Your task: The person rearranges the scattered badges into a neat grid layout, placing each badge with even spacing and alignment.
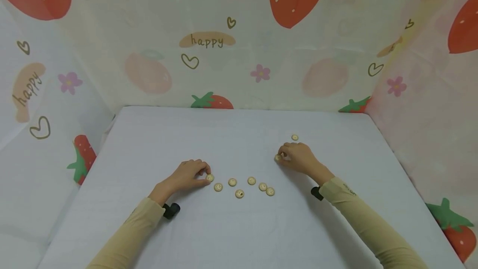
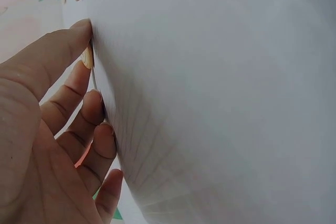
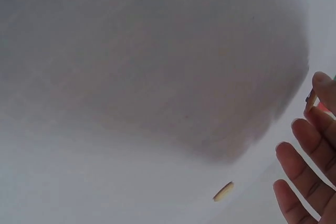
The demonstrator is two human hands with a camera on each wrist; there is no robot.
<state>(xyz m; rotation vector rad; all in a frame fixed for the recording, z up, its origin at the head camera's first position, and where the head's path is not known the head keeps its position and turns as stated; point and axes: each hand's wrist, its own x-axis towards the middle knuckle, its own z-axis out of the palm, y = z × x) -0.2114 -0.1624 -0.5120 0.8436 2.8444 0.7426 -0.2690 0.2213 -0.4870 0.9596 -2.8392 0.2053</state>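
left grip (image 1: 188, 174) pinching a tan button (image 1: 210, 177), right grip (image 1: 300, 157) pinching another (image 1: 277, 158) — seven more (image 1: 232, 182) just lying around the desk (image 1: 209, 235)

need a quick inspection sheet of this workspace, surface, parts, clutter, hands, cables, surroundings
Surface: table with a plain white covering, a few faint creases.
Job's things: nine round, pale buttons; six lie loose between the hands, toward the person, one lies beyond the right hand, and each hand has one.
Clutter: nothing seen.
Grippers: left hand and right hand each pinch a button between thumb and index finger; a black device sits at each wrist.
Cables: nothing seen.
Surroundings: pale backdrop on three sides, printed with strawberries, hearts, flowers and "happy".
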